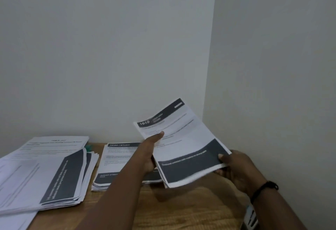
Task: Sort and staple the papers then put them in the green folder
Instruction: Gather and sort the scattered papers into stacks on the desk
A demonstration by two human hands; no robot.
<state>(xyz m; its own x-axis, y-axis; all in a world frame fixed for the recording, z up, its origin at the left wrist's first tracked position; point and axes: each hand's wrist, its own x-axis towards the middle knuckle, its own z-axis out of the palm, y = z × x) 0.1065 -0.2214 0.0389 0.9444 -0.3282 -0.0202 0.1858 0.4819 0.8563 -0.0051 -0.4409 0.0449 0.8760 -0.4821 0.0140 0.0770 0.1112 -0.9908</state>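
I see both hands gripping a sheaf of papers (181,142) above the table (181,209), left hand (151,155) on its left edge, right hand (234,168) at its near-right corner, long axis running far-to-near, the "DESK / STUDY" stack (118,158) lying just left, nearer my left hand.

Wooden desk (190,209) — white walls (109,56)

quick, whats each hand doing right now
Left hand: grips the held papers at their left edge.
Right hand: grips the same papers' lower right corner.
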